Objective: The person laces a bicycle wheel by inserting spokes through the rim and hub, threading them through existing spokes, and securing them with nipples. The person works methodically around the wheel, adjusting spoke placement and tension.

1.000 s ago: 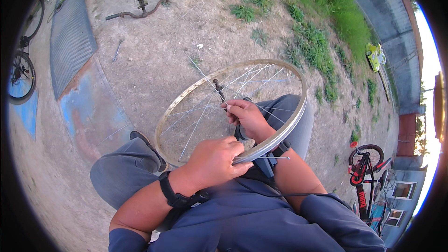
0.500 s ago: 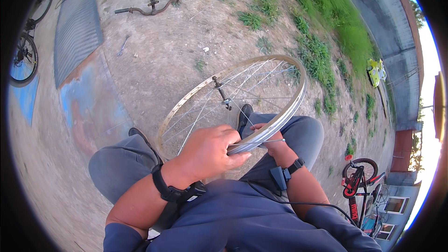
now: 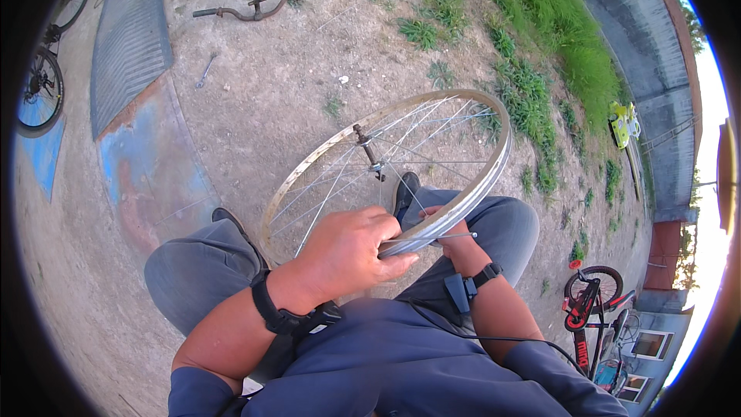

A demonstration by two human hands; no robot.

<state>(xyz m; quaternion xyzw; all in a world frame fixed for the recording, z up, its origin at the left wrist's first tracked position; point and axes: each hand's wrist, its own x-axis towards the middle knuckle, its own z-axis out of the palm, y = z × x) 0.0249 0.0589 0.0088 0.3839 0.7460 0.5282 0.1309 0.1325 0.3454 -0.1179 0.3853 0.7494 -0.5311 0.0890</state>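
A bare bicycle wheel (image 3: 315, 161), its pale rim worn and without a tyre, is tilted in front of me between my knees. Thin metal spokes run to its hub (image 3: 369, 153). My left hand (image 3: 347, 251) is closed round the near part of the rim, thumb below it. My right hand (image 3: 449, 233) reaches behind the rim, its fingers pinched at the end of a spoke (image 3: 404, 187) coming from the hub; the rim hides part of that hand. Another loose-looking spoke (image 3: 444, 239) sticks out sideways from beside my left thumb, past the rim.
Beyond the wheel, a rusty handlebar (image 3: 258, 15) rests on the dirt, and a wrench (image 3: 206, 70) lies to its left. Metal sheets (image 3: 150, 162) cover ground at left, near a bicycle wheel (image 3: 40, 93). A red and black bicycle (image 3: 590, 309) lies at right. Grass (image 3: 532, 8) grows along the wall.
My view has shifted slightly. The wheel and both hands keep almost the same pose; the spoke sticking out by my left thumb reaches slightly further right.
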